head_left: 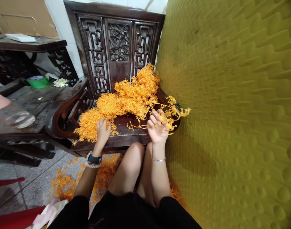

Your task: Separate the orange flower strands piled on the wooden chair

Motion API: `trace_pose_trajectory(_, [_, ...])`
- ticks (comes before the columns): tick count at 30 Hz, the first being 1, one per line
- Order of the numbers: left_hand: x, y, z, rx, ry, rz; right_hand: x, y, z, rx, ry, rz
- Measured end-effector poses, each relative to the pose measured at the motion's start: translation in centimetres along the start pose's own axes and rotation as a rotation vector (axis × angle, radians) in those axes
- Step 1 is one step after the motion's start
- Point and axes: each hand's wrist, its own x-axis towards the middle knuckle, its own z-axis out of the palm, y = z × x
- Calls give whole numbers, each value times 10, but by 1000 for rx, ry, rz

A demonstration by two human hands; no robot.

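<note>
A mound of small orange plastic flower pieces (126,98) covers much of a dark wooden chair seat (126,127). Resting at the near left edge of this mound is my left hand (103,131), its fingers loosely bent and the thumb apart. I see nothing gripped in it, though the fingertips are partly hidden. My right hand (158,128), raised above the right side of the seat, has its fingers curled round a branching yellow-orange plastic flower stem (174,112). Thin arms of the stem stick out to both sides of that hand.
Close on the right stands a bumpy yellow-green padded panel (231,95). The carved chair back (119,41) rises behind the mound. To the left, a dark bench (40,105) carries a clear container (14,111) and a green bowl (39,82). Orange pieces (66,181) litter the floor.
</note>
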Motion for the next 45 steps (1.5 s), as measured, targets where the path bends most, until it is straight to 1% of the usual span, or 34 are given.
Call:
trace_pose_trajectory(2, [-15,30,-17,-290,-27,142,-4,2,-1,7,23,-13])
trace_pose_trajectory(4, [-32,62,-33,-498,-108,241,-9,5,-1,-25,74,19])
trace_pose_trajectory(6, [-49,90,-43,-583,-195,314,-13,10,-1,-115,161,37])
trace_pose_trajectory(7, [-56,100,-44,-594,-219,338,-16,12,0,-171,204,27])
trace_pose_trajectory(9, [-67,115,-38,-583,-247,364,-22,18,2,-269,257,-14])
trace_pose_trajectory(10, [-71,119,-33,-578,-252,363,-26,21,3,-302,263,-28])
trace_pose_trajectory(13, [-73,123,-18,-631,-271,306,-39,29,7,-394,254,-8])
trace_pose_trajectory(15, [-72,125,-14,-775,-318,231,-48,31,8,-473,263,18])
trace_pose_trajectory(17, [-70,126,-15,-973,-394,138,-55,29,9,-554,255,32])
trace_pose_trajectory(19, [-68,127,-21,-1132,-434,51,-59,26,10,-637,217,28])
trace_pose_trajectory(21, [-68,127,-28,-1194,-424,-1,-62,22,10,-746,178,20])
trace_pose_trajectory(23, [-70,127,-32,-1185,-405,-17,-65,19,11,-858,147,6])
trace_pose_trajectory(25, [-72,128,-32,-1149,-331,-20,-69,20,12,-924,115,-17])
trace_pose_trajectory(29, [-76,132,-26,-1011,-16,16,-77,28,11,-998,69,-45])
trace_pose_trajectory(33, [-76,131,-21,-927,221,-4,-81,34,9,-1042,81,-51])
trace_pose_trajectory(35, [-74,127,-19,-958,305,-42,-81,35,10,-999,107,-48])
trace_pose_trajectory(36, [-73,124,-19,-993,312,-66,-81,36,10,-971,120,-43])
trace_pose_trajectory(37, [-72,121,-19,-1039,280,-90,-81,36,11,-948,131,-40])
trace_pose_trajectory(38, [-70,118,-20,-1085,207,-111,-80,36,11,-939,142,-42])
trace_pose_trajectory(40, [-68,113,-22,-1168,7,-139,-79,36,12,-966,148,-55])
trace_pose_trajectory(42, [-67,110,-26,-1224,-140,-153,-78,35,13,-1028,141,-79])
trace_pose_trajectory(43, [-67,109,-28,-1243,-178,-157,-78,35,13,-1071,136,-95])
trace_pose_trajectory(45, [-70,109,-33,-1266,-209,-137,-79,36,12,-1190,125,-154])
